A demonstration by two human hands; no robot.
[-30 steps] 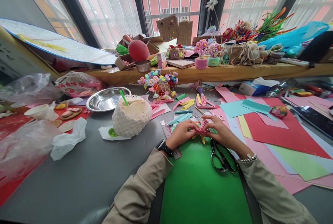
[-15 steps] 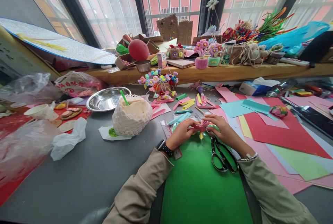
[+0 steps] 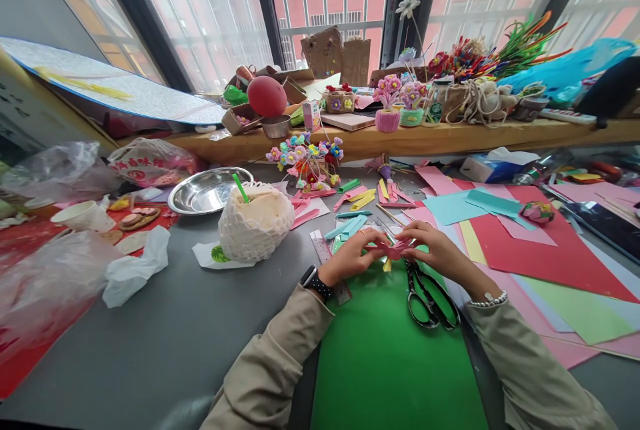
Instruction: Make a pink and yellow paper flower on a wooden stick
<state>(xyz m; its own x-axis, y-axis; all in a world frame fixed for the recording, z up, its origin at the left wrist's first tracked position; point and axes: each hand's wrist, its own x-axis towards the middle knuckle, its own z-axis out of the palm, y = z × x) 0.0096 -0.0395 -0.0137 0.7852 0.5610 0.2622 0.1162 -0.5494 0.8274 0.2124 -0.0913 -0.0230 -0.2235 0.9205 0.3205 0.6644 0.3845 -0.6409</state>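
Note:
Between my two hands is a small pink folded paper piece [image 3: 394,251] with a yellow paper tip [image 3: 387,266] hanging below it. My left hand [image 3: 353,258] pinches its left side, thumb and fingers closed. On the other side my right hand [image 3: 436,250] grips the right part with its fingertips. Black-handled scissors [image 3: 431,303] lie on the green mat [image 3: 395,363] under my right wrist, their blades partly hidden by my hands. A clear ruler [image 3: 323,247] lies beside my left hand. Blue-green paper strips [image 3: 353,227] are just beyond my fingers.
Coloured paper sheets [image 3: 545,250] cover the right side. Left of the mat stand a netted coconut with a green straw [image 3: 256,222] and a metal plate [image 3: 205,191]. Pipe-cleaner flowers [image 3: 305,157] stand at the back, below a wooden ledge [image 3: 240,145] crowded with crafts.
My right hand has moved slightly right and its fingers have closed further on the pink paper. The paper piece has turned and shifted a little to the right.

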